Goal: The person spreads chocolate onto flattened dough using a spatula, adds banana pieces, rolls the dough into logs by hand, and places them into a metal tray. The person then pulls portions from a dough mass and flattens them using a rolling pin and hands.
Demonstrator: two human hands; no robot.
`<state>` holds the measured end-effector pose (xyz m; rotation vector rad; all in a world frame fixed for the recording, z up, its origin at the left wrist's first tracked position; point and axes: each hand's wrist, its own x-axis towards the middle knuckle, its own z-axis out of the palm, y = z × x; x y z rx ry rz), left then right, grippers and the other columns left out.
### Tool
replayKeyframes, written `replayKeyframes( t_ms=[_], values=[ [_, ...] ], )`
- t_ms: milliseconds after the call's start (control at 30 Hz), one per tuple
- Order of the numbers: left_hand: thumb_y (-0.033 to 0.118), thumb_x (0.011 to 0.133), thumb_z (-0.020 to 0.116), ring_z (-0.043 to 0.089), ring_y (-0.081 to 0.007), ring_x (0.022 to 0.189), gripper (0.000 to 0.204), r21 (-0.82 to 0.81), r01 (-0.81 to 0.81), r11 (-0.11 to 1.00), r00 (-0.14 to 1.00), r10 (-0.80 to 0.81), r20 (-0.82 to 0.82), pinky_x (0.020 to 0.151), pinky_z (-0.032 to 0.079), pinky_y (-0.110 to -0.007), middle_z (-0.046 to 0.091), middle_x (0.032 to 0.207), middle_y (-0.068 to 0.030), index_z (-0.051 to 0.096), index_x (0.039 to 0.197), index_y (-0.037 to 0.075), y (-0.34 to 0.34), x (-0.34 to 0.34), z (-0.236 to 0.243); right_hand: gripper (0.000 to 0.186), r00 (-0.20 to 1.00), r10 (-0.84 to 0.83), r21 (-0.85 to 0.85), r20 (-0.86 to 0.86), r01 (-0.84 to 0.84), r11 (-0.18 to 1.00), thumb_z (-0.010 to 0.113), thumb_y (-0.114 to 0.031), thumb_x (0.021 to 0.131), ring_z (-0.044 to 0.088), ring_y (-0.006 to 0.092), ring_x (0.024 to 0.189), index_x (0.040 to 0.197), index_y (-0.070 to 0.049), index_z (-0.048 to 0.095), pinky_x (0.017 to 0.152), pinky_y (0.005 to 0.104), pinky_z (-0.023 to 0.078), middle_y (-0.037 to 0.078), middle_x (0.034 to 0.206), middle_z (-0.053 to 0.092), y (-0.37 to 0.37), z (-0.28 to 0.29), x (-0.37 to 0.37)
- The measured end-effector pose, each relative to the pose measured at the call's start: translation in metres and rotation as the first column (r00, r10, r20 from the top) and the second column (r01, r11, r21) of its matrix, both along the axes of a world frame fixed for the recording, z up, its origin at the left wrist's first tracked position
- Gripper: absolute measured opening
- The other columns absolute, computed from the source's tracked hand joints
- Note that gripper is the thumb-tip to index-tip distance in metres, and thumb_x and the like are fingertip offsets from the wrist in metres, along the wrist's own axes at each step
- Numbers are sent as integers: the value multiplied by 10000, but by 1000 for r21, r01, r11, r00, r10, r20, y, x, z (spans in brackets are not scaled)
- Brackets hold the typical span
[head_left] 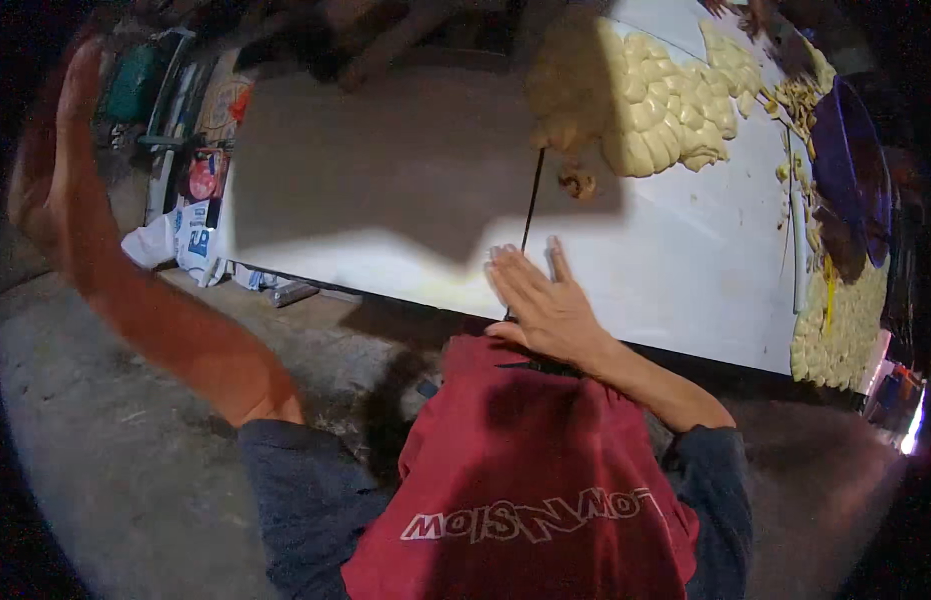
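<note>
My right hand [548, 305] lies flat near the front edge of a white table [686, 270], its fingers apart and nothing in it. It rests beside a dark seam [533, 200] that runs across the tabletop. Beyond the fingertips sits a small brown lump [578, 182], too unclear to name. Farther back, pale yellow dough pieces [671, 105] are packed close together in a mass, partly in shadow. My left hand [61, 160] is raised at the far left, off the table, with fingers stretched upward and holding nothing I can see.
A purple basin [854, 165] stands tilted at the right edge, near more pale pieces [841, 325]. Another person's hands [756, 18] show at the top right. Bags and packages [198, 235] crowd the table's left end. Concrete floor [156, 400] lies in front.
</note>
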<state>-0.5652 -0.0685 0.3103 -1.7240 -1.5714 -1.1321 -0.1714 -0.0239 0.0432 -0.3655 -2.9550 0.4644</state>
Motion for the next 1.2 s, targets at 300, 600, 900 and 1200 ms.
replayKeyframes(
  t_ms=[300, 600, 900, 1200],
  values=[
    [196, 1065, 598, 668, -216, 1213, 300, -282, -360, 889, 699, 457, 550, 1072, 536, -374, 709, 1293, -142, 697, 1297, 34, -121, 15, -115, 781, 463, -886, 172, 29, 871, 460, 575, -416, 1011, 281, 392, 1541, 1589, 35, 303, 1219, 657, 138, 257, 1636, 334, 65, -31, 236],
    [149, 1061, 607, 678, -217, 1163, 300, -453, 145, 880, 847, 126, 516, 1024, 537, -358, 714, 1268, -129, 685, 1311, 4, -12, 124, -140, 1016, 907, -418, -69, 54, 421, 904, 536, -752, 894, 294, 249, 1555, 1582, -24, 364, 1250, 628, 132, 141, 1645, 383, 47, -24, 122],
    [86, 1028, 646, 678, -210, 1153, 293, -504, 57, 862, 590, 378, 714, 1019, 533, -341, 725, 1240, -137, 687, 1291, -36, -32, 237, -168, 979, 672, -730, 119, 122, 721, 683, 533, -704, 934, 209, 326, 1580, 1582, 5, 345, 1211, 718, 77, 190, 1679, 292, 128, -16, 238],
    [100, 919, 755, 707, -231, 1089, 319, -738, 306, 601, 803, 254, 540, 957, 542, -373, 749, 1199, -154, 729, 1215, -17, 72, 374, -149, 770, 817, -575, 119, -52, 576, 808, 522, -635, 974, 331, 274, 1527, 1521, -93, 490, 1235, 637, 178, 130, 1613, 426, 196, -21, 223]
  ],
)
